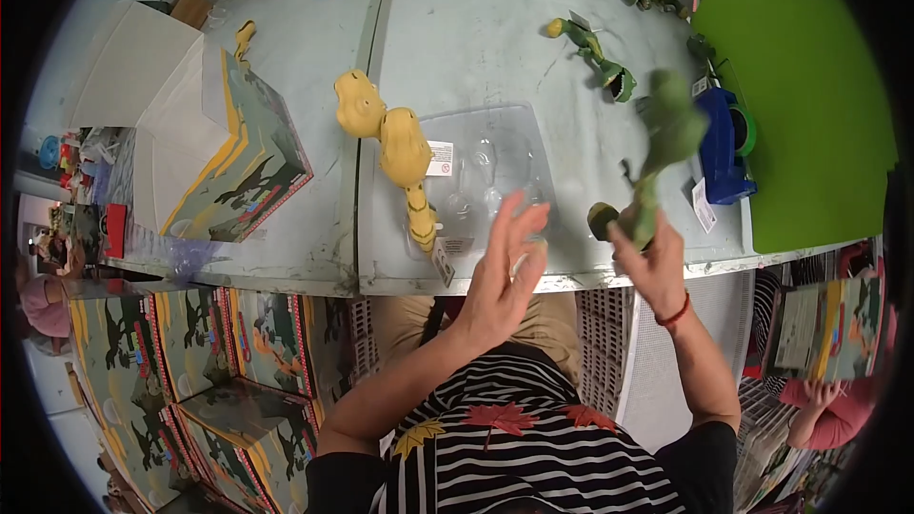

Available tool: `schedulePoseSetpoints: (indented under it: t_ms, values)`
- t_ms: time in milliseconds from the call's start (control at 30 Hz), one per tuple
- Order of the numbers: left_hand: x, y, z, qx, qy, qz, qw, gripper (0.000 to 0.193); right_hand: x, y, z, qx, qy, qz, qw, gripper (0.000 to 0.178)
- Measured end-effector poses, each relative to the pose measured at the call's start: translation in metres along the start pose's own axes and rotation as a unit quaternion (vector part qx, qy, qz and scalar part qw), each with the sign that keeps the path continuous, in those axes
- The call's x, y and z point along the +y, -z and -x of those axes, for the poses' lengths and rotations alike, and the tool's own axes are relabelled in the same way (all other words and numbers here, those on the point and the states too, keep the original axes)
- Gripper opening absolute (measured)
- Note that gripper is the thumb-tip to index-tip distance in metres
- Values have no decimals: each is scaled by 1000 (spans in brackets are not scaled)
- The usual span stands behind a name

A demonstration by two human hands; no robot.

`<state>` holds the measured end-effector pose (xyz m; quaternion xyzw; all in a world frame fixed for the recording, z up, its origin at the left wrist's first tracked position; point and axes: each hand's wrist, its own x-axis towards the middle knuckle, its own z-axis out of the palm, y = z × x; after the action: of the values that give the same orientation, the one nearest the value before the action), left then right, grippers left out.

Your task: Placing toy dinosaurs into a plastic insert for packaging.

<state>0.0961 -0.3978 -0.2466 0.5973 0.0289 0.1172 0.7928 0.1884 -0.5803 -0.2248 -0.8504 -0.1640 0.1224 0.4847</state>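
Observation:
My right hand (652,265) is wrapped round the thin end of a green toy dinosaur (666,128), whose upper part is smeared by motion. My left hand (505,276) hangs over the table's front edge with its fingers apart and nothing in them. Just beyond it lies a clear moulded plastic tray (524,138). Over the tray's left side rests a yellow toy dinosaur (405,148) with a white label beside it. A smaller dark round piece (602,221) is close to my right hand, partly hidden.
An opened printed box (257,157) stands at the left. Small green toy dinosaurs (602,57) lie at the back right. A blue tape dispenser (721,152) sits by a green panel (804,86). Stacked printed boxes (195,338) fill the lower left. A person (838,409) is at the far right.

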Motion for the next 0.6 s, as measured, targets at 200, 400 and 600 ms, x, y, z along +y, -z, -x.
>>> schedulePoseSetpoints:
  t_ms: [200,400,600]
  values:
    - [-43,34,19,-79,-152,-536,827,42,-14,-22,-52,-49,-88,-288,952,25]
    - [-64,54,25,-120,-156,-620,759,46,-22,-75,-100,-206,-88,-285,932,25]
    - [-82,54,31,-139,-124,-606,773,44,-5,-125,-140,-289,18,-99,952,36]
